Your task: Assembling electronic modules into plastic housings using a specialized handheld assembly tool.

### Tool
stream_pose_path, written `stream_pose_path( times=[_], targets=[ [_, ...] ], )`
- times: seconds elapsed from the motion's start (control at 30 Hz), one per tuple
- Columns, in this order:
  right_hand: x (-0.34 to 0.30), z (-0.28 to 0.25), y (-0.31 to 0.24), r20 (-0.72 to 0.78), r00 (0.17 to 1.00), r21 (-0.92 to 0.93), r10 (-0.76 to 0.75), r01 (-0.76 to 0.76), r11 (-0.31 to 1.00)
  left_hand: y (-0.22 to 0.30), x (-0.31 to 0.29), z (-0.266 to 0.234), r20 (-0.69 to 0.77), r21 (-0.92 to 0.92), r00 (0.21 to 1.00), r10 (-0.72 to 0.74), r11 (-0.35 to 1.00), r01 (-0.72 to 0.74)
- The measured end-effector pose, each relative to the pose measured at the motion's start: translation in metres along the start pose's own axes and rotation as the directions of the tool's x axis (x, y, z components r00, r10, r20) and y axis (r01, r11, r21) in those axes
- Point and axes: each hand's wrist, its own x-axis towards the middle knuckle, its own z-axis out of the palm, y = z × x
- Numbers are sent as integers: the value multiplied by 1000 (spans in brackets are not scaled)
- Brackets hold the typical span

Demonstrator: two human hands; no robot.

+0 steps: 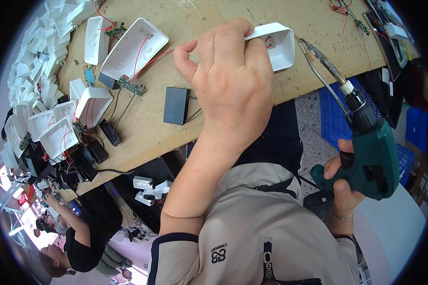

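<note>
My left hand (235, 78) holds the white open plastic box (285, 47) near the front edge of the tan bench (328, 26) | my right hand (345, 195) grips the green gun-shaped soldering iron (381, 147) | likely soldering; next needs steady aim

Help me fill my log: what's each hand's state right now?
Left hand: closed on the edge of a white plastic case.
Right hand: closed around the handle of a green soldering gun.

Co-worker (81, 251) in black, lower left; blue crate (330, 118), speckled floor (310, 114), right.
</note>
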Motion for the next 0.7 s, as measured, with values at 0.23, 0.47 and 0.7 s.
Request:
stream_pose_path(
  times=[0.23, 0.47, 0.7],
  targets=[
    [9, 1, -1, -66, 996, 18, -62, 63, 998, -1, 2, -30, 159, -136, 986, -50, 988, 72],
    [10, -1, 4, -16, 987, 141, -157, 158, 977, -8, -7, -34, 272, -241, 950, -154, 945, 222],
    [14, -13, 9, 39, 969, 257, -244, 226, 940, -55, -34, -143, 575, -755, 762, -298, 164, 635]
  ],
)
